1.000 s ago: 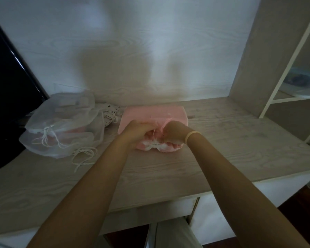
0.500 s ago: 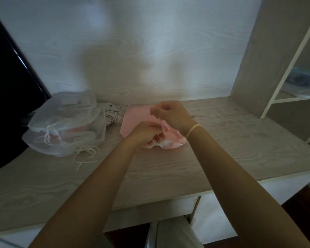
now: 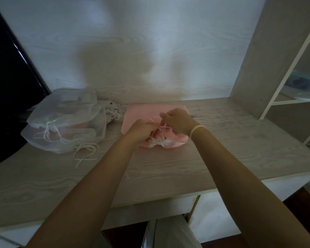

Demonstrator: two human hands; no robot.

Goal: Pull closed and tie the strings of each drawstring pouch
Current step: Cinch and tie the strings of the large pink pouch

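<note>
Two hands are seen at the gathered mouth of a pink drawstring pouch point(image 3: 141, 113), which lies flat on the pale wood-grain surface point(image 3: 186, 163).

Item 1: the left hand point(image 3: 141, 129), fingers curled, is held directly over the cinched white opening at the near end of the pouch; a string point(image 3: 162, 128) is pinched in it.

Item 2: the right hand point(image 3: 177, 120), a pale band point(image 3: 196, 130) worn at its wrist, is raised slightly above and beyond the left hand, over the middle of the pouch. Its fingertips are closed on the same thin string, which is drawn between the two hands.

Item 3: the pouch body is spread out beyond both hands; its puckered mouth is tucked just beneath them.

Item 4: well to the left of the left hand, two translucent mesh pouches point(image 3: 64, 122) are stacked, their white cords point(image 3: 84, 153) trailed loosely on the surface toward the near edge. Whether these are knotted cannot be told.

Item 5: a small patterned pouch point(image 3: 113, 111) is wedged between the mesh stack and the pink pouch.

Item 6: a shelf unit point(image 3: 276, 68) is stood to the right of the right hand.
</note>
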